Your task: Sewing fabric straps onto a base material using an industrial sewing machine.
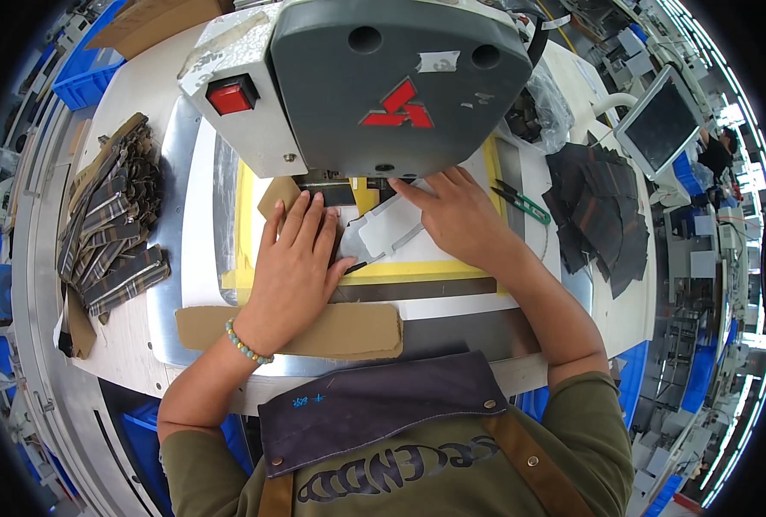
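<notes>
My left hand [292, 271] lies palm down with fingers apart, over a dark strip [327, 193] and beside a small tan card [272, 194] under the grey sewing machine head [391, 77]. My right hand [460, 220] has its index finger stretched toward the needle area, other fingers resting forward; their tips are partly hidden. Between my hands lie a pale template [387, 224] and a yellow piece [365, 195]. Green-handled snips [529, 204] lie right of my right hand. A yellow-edged white board [434, 276] is beneath the work.
Plaid fabric strips [111, 224] lie left, dark cut pieces [594, 215] right. A cardboard strip [357, 332] lies near the front. A bagged bundle [533, 108], a monitor [658, 121] and a blue crate [86, 82] surround the machine. A person [719, 155] is at far right.
</notes>
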{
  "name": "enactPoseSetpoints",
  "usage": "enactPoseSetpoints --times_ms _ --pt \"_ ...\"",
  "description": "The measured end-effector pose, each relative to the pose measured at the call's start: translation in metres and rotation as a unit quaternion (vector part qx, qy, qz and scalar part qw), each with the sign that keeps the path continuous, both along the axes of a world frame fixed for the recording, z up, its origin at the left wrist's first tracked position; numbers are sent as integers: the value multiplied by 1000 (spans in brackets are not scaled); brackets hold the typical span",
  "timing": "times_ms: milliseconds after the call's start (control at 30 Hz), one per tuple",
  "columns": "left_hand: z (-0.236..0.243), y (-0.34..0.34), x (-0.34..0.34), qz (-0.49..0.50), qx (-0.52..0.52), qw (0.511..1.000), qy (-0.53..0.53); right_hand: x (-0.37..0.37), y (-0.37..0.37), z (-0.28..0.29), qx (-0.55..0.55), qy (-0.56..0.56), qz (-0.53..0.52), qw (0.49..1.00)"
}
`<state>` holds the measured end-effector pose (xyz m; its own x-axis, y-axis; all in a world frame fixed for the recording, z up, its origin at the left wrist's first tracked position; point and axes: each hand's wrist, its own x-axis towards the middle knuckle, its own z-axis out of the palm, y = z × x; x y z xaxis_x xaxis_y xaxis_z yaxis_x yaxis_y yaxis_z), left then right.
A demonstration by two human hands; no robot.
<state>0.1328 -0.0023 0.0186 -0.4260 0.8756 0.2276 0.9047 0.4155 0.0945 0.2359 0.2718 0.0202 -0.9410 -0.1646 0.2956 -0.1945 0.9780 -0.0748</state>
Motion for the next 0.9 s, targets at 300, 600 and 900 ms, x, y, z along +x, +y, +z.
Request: enactPoseSetpoints --times_ms 300,600,900 --pt "11 -6 -11 -23 50 997 -61 -1 1 0 -20 -1 -4 1000" --pt "39 -8 -53 28 58 986 -153 6 8 5 -38 11 38 999" --pt "36 -2 -58 63 71 862 -497 10 -13 11 -161 -81 -27 983"
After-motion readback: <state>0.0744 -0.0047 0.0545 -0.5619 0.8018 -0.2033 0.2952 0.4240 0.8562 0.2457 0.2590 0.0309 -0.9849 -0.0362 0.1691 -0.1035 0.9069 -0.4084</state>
